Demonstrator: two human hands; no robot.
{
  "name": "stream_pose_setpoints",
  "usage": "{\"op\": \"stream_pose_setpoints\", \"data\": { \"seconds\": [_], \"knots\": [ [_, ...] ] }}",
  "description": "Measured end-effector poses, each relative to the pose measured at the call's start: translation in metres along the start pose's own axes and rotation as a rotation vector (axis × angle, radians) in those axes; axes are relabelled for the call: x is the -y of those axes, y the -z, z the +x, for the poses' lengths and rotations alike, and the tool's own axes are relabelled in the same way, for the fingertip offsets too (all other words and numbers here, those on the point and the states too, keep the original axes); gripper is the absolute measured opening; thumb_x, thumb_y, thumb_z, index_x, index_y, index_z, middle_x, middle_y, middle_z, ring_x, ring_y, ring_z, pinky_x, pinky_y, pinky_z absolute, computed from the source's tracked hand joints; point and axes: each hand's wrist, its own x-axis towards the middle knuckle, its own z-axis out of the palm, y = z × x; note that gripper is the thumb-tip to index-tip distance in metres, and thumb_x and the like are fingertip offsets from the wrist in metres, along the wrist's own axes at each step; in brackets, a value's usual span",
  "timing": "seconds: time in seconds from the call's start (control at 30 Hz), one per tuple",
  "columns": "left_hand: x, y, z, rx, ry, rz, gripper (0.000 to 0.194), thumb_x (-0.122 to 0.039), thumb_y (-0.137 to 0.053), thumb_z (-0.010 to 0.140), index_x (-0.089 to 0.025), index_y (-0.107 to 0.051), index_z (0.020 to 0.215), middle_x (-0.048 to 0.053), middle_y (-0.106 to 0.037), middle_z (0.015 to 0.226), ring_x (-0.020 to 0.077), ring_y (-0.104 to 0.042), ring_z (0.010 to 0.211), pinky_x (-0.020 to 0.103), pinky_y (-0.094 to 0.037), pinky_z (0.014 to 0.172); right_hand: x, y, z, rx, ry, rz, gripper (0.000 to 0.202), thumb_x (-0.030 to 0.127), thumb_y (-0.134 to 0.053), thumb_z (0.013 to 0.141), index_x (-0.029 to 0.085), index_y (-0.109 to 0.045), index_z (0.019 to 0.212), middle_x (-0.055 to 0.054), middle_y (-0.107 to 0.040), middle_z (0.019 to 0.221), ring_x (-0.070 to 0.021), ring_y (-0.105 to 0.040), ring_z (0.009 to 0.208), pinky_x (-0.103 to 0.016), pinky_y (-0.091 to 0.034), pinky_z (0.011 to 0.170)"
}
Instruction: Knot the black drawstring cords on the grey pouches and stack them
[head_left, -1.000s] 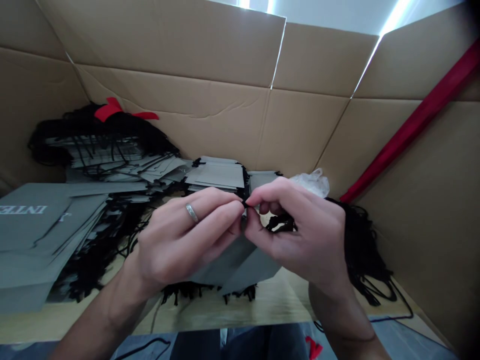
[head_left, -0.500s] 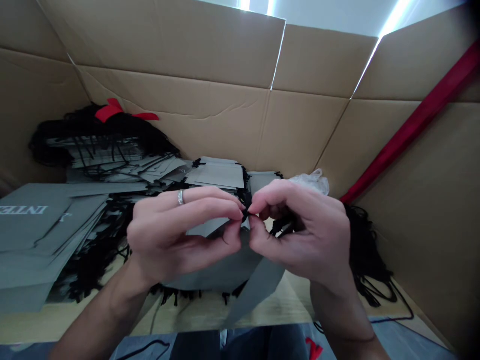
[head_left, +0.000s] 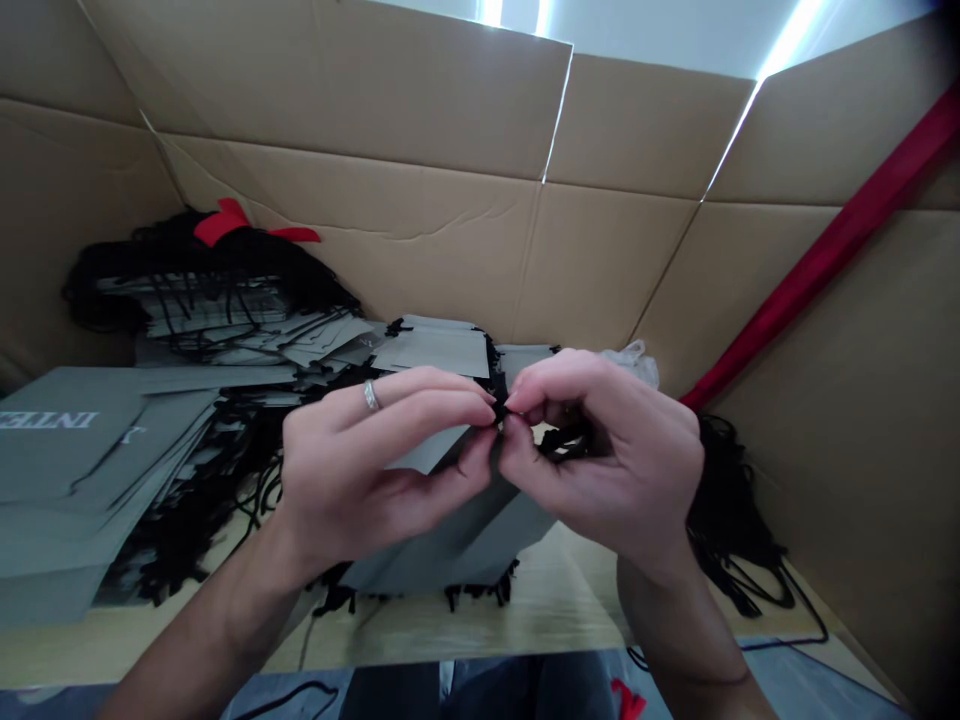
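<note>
My left hand, with a ring on one finger, pinches a bit of black cord between thumb and fingertips. Right beside it, my right hand is closed in a pinch on the same cord, and more black cord shows under its curled fingers. The fingertips nearly meet and hide most of the cord. Below the hands lies a grey card sheet, with black cord ends sticking out along its near edge. Behind the hands is a stack of grey card pieces edged with black cord.
Printed grey card pieces are piled at left. Further back sits a heap of black cords with a red strip. Black cords lie at right. A clear plastic bag rests near the cardboard wall. A red band slants down it.
Both hands keep their pinch on the cord; the left has shifted slightly right and up. The grey flap that hung down below the hands has swung up and back.
</note>
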Motion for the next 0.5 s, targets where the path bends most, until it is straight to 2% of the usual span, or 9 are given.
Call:
{"op": "stream_pose_setpoints", "data": {
  "seconds": [0.03,0.1,0.23,0.3,0.4,0.5],
  "knots": [
    [-0.0020,0.0006,-0.0004,-0.003,-0.027,0.051,0.027,-0.009,-0.086,0.092,-0.030,-0.080,0.107,-0.001,-0.090,0.103,0.0181,-0.086,0.082,0.031,-0.076,0.075,-0.0009,0.0006,0.0001,0.001,0.041,-0.019,0.029,0.001,-0.074,0.093,0.028,-0.073,0.102,0.001,-0.082,0.090,-0.0159,-0.075,0.076,-0.031,-0.069,0.070],
    [-0.0047,0.0009,0.0003,-0.020,0.003,-0.001,0.024,-0.011,-0.088,0.092,-0.029,-0.080,0.106,0.000,-0.090,0.104,0.0186,-0.086,0.084,0.031,-0.077,0.078,-0.0023,0.0014,0.0001,-0.009,0.087,-0.006,0.031,0.001,-0.075,0.094,0.030,-0.074,0.103,0.000,-0.083,0.092,-0.0182,-0.078,0.078,-0.034,-0.070,0.071],
    [-0.0036,-0.0018,0.0031,0.026,0.283,-0.410,0.029,-0.013,-0.094,0.091,-0.024,-0.083,0.116,0.003,-0.090,0.106,0.0198,-0.088,0.093,0.029,-0.079,0.087,-0.0046,0.0009,0.0006,-0.053,0.107,0.036,0.033,0.000,-0.078,0.093,0.031,-0.076,0.104,0.000,-0.084,0.093,-0.0196,-0.080,0.079,-0.037,-0.070,0.071],
    [-0.0018,-0.0033,0.0030,0.038,0.360,-0.529,0.032,-0.009,-0.094,0.092,-0.024,-0.087,0.119,0.003,-0.091,0.109,0.0178,-0.089,0.093,0.025,-0.078,0.089,-0.0062,-0.0002,0.0017,-0.051,0.138,0.030,0.030,-0.001,-0.079,0.094,0.028,-0.077,0.103,-0.002,-0.085,0.095,-0.0195,-0.080,0.082,-0.037,-0.071,0.074],
    [-0.0016,-0.0036,0.0024,0.003,0.398,-0.577,0.030,-0.006,-0.093,0.093,-0.025,-0.090,0.116,0.001,-0.093,0.109,0.0177,-0.090,0.093,0.024,-0.078,0.088,-0.0090,-0.0021,0.0034,-0.044,0.188,0.010,0.026,-0.001,-0.079,0.094,0.025,-0.077,0.099,-0.003,-0.084,0.095,-0.0183,-0.079,0.080,-0.036,-0.070,0.075],
    [-0.0044,-0.0032,0.0027,0.010,0.397,-0.522,0.026,-0.006,-0.091,0.095,-0.024,-0.091,0.114,0.001,-0.092,0.107,0.0186,-0.090,0.094,0.025,-0.078,0.087,-0.0101,-0.0033,0.0036,-0.037,0.175,-0.012,0.028,0.000,-0.078,0.095,0.027,-0.076,0.101,-0.003,-0.084,0.094,-0.0188,-0.078,0.079,-0.036,-0.070,0.073]
  ]
}}
